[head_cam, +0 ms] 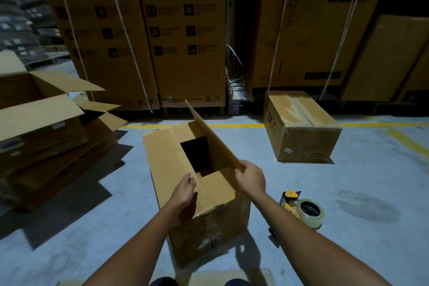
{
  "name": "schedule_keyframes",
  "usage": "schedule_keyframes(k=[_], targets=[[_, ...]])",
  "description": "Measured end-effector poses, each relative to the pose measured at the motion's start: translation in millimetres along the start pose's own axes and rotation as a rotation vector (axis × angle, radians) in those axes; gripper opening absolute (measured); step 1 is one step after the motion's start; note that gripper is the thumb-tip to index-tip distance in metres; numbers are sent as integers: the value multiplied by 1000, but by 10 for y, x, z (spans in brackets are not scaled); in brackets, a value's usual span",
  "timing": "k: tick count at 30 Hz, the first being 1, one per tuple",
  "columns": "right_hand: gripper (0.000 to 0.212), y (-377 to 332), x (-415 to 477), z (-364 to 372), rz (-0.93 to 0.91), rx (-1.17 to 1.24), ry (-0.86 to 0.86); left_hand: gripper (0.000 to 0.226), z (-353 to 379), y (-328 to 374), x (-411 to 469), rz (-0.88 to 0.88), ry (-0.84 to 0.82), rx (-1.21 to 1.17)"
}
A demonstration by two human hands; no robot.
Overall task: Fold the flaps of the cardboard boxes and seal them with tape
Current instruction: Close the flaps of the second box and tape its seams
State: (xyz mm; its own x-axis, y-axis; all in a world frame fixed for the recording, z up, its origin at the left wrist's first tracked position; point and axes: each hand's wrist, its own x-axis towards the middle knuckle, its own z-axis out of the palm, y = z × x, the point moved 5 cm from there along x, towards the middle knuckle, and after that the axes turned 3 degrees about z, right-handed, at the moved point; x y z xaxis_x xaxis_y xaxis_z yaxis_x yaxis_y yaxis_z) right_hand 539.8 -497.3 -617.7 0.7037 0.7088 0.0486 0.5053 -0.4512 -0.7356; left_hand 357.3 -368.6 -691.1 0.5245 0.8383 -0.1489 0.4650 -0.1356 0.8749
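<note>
Right hand (251,179) grips upright flap (213,144) on the box (209,234), left hand (185,189) open at 9 o'clock, tape dispenser (301,209) at 3.

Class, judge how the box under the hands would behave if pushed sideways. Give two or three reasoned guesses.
The box looks tall for its base, so it may tip rather than slide. Its raised flap, pinched by the right hand, is straight, so the cardboard is probably stiff. Weight is unclear: the opening shows only darkness.
</note>
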Motion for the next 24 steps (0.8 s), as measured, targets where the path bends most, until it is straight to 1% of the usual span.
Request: schedule_keyframes(k=[2, 4, 6, 7, 9, 12, 14, 16, 18, 20, 22, 24], targets=[[44, -118, -79, 204, -124, -138, -115, 52, 13, -35, -24, 97, -60, 198], [53, -184, -163, 474, -211, -303, -250, 47, 15, -56, -51, 228, -87, 453], [57, -142, -220, 762, -212, -469, -369, 45, 16, -97, -87, 319, -93, 610], [56, -92, -246, 889, -192, -554, -418, 46, 8, -123, -104, 340, -83, 650], [49, -5, -259, 1072, -180, -673, -462, 48, -17, -146, -134, 375, -40, 693], [48, 35, -267, 1100, -168, -695, -429, 50, -3, -176, -138, 360, -7, 747], [48, 54, -283, 1078, -105, -637, -403, 53, -39, -212, -127, 258, 64, 746], [51, 76, -338, 1090, -6, -543, -368, 55, -152, -256, -94, 113, 176, 711], [56, 61, -410, 1151, 56, -487, -335, 60, -233, -294, -44, 41, 206, 699], [60, 30, -434, 1215, 61, -492, -296, 63, -243, -334, 11, 52, 163, 711], [62, -27, -385, 1231, 32, -562, -223, 64, -270, -353, 77, 84, 145, 733], [63, -110, -302, 1243, -9, -627, -191, 63, -336, -358, 200, 97, 136, 750]])
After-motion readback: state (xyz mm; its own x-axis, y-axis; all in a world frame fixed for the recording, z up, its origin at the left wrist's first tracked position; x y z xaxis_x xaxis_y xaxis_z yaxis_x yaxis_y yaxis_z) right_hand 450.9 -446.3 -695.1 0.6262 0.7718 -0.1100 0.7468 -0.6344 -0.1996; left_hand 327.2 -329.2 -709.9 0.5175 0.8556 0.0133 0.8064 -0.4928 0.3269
